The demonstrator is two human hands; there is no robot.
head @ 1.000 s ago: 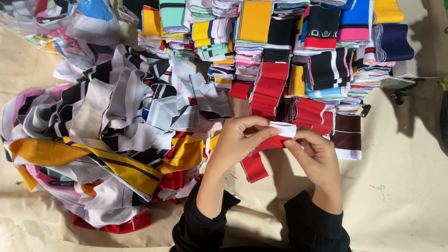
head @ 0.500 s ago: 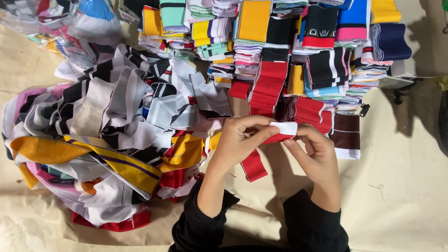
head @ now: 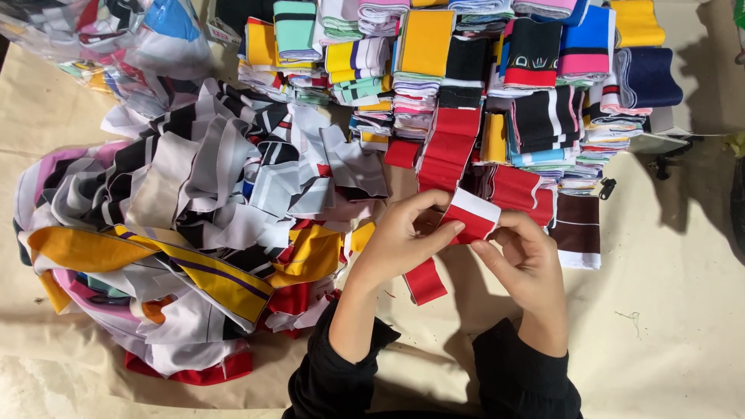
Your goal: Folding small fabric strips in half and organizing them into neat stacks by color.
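Observation:
A red fabric strip with a white end (head: 470, 215) is pinched between both hands just above the cloth-covered surface. My left hand (head: 400, 239) grips it from the left, thumb on top, and the strip's loose red tail (head: 425, 282) hangs down below that hand. My right hand (head: 528, 262) holds the folded end from the right with fingertips touching the white band. Both arms wear black sleeves (head: 512, 380). Directly behind the hands stands a stack of red folded pieces (head: 448, 151).
A big loose heap of grey, black, yellow and red fabric strips (head: 194, 225) fills the left. Stacks of folded coloured bands (head: 504, 70) run along the back. A dark brown folded piece (head: 578, 229) lies right of the hands. Beige sheet (head: 667, 310) covers the surface.
The hands have kept folding the red strip; its white end is now turned up and more exposed between the fingertips. The piles have not moved.

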